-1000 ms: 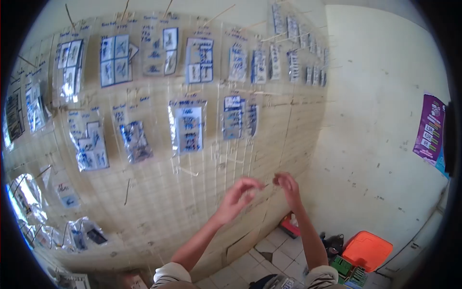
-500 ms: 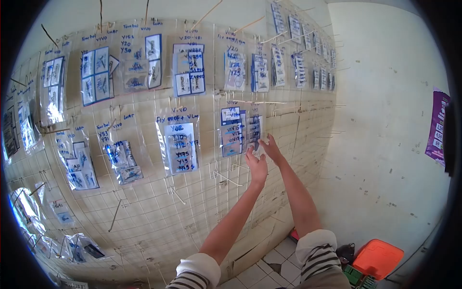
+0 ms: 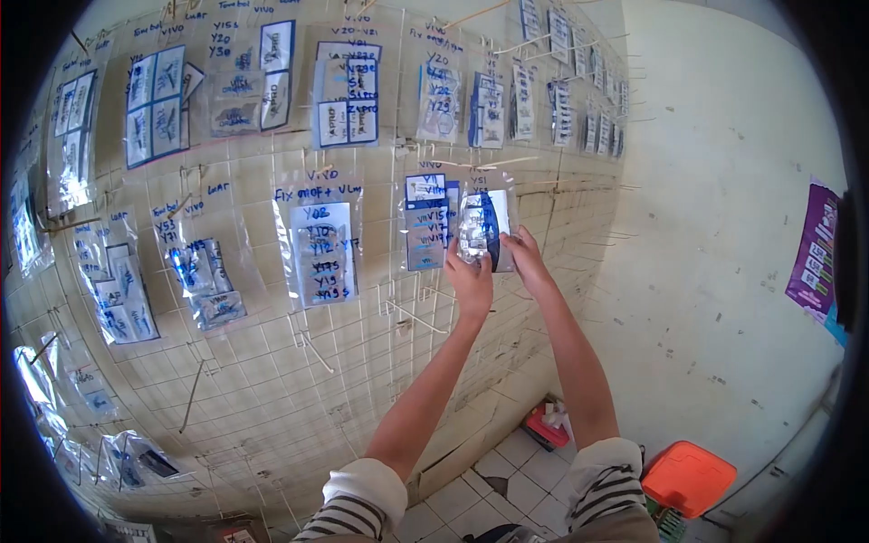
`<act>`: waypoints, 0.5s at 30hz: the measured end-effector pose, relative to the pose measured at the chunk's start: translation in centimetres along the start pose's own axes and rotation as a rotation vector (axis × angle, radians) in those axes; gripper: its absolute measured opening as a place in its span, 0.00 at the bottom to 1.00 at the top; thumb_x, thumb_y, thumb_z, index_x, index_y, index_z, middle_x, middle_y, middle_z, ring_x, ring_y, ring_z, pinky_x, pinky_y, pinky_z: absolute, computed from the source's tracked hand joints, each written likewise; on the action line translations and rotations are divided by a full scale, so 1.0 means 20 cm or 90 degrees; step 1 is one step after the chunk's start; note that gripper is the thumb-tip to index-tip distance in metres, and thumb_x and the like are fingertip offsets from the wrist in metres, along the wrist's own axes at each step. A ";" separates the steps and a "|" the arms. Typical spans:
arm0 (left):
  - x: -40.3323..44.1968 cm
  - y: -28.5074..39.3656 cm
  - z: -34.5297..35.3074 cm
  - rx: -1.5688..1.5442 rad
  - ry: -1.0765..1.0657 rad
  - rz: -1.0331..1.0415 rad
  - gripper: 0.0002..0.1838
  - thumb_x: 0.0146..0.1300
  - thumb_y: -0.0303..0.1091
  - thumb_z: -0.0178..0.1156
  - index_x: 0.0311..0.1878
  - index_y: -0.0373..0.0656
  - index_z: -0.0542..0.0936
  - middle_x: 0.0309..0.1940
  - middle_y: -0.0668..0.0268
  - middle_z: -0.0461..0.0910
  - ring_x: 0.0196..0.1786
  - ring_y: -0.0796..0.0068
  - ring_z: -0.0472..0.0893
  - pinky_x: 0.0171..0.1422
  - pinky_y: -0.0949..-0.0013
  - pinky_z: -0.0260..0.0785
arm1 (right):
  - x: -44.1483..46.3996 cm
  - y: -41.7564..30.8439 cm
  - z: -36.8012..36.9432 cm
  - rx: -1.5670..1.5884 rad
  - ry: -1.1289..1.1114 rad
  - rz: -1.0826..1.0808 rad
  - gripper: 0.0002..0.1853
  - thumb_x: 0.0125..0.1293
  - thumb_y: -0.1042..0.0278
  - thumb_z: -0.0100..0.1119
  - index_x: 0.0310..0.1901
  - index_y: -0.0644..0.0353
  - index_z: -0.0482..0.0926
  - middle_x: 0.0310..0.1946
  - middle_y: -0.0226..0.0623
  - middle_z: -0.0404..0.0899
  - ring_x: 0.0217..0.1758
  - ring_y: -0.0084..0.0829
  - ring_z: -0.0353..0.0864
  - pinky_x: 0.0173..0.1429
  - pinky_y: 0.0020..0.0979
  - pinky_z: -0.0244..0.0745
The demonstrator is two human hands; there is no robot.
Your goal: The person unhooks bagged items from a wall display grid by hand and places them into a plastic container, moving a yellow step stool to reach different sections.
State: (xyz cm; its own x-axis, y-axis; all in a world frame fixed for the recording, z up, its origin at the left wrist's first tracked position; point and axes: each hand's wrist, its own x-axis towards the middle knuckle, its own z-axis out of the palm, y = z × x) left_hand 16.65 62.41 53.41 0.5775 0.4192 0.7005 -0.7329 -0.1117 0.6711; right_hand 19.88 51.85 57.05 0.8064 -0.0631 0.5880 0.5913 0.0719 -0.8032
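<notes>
left hand (image 3: 470, 285) and right hand (image 3: 526, 257) gripping a clear, glossy, rectangular plastic bag (image 3: 484, 217), toward the right edge of the wire grid (image 3: 258, 385).

Holds both arms out forward | slants left forearm (image 3: 418, 403) up toward the right, right forearm (image 3: 581, 371) up toward the left | points left hand (image 3: 469, 288) upward, thumb parted from fingers | bends right hand (image 3: 526, 256) inward (a touch higher than the left) | grips lightly at the fingertips with both, close together

sleeves (image 3: 347, 519): dark-striped | cuffs (image 3: 369, 483): rolled, whitish | hands (image 3: 472, 284): bare
</notes>
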 end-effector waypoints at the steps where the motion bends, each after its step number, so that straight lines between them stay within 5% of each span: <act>1: 0.01 -0.01 -0.01 -0.061 -0.033 -0.007 0.30 0.51 0.30 0.57 0.54 0.31 0.57 0.50 0.46 0.60 0.53 0.50 0.61 0.58 0.60 0.53 | 0.00 -0.02 -0.03 -0.005 0.007 0.001 0.10 0.58 0.64 0.53 0.35 0.60 0.68 0.29 0.29 0.72 0.31 0.19 0.69 0.36 0.23 0.64; 6: -0.01 0.03 -0.02 0.071 -0.039 0.037 0.27 0.54 0.31 0.55 0.54 0.30 0.58 0.51 0.46 0.59 0.54 0.51 0.61 0.57 0.59 0.54 | 0.00 -0.14 -0.11 -0.073 -0.003 0.006 0.08 0.60 0.65 0.50 0.35 0.60 0.69 0.31 0.30 0.74 0.34 0.19 0.70 0.38 0.21 0.64; 9: 0.00 0.03 0.00 0.001 -0.024 -0.026 0.27 0.55 0.30 0.55 0.54 0.28 0.57 0.47 0.48 0.65 0.52 0.56 0.66 0.54 0.60 0.59 | -0.05 -0.20 -0.10 -0.062 -0.005 0.029 0.09 0.60 0.65 0.49 0.38 0.61 0.69 0.31 0.31 0.74 0.34 0.20 0.71 0.38 0.22 0.65; 11: 0.01 0.08 -0.03 -0.249 -0.237 -0.079 0.27 0.56 0.28 0.53 0.56 0.28 0.55 0.47 0.51 0.67 0.49 0.64 0.70 0.51 0.67 0.66 | -0.07 -0.23 -0.08 -0.063 -0.007 0.042 0.10 0.60 0.66 0.49 0.39 0.62 0.69 0.32 0.31 0.74 0.34 0.20 0.71 0.39 0.22 0.65; 15: -0.01 0.20 -0.04 -0.239 -0.209 -0.108 0.27 0.54 0.20 0.51 0.57 0.27 0.53 0.42 0.54 0.70 0.39 0.74 0.75 0.39 0.74 0.75 | -0.09 -0.25 -0.07 0.051 -0.043 0.070 0.13 0.60 0.67 0.48 0.44 0.64 0.67 0.35 0.34 0.73 0.37 0.23 0.72 0.41 0.24 0.67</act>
State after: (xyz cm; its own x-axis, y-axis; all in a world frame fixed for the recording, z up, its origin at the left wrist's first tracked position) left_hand 13.28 62.60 55.65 0.7377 0.0917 0.6689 -0.6624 0.2895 0.6909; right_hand 15.52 50.18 59.86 0.8634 0.0167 0.5042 0.4960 0.1540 -0.8545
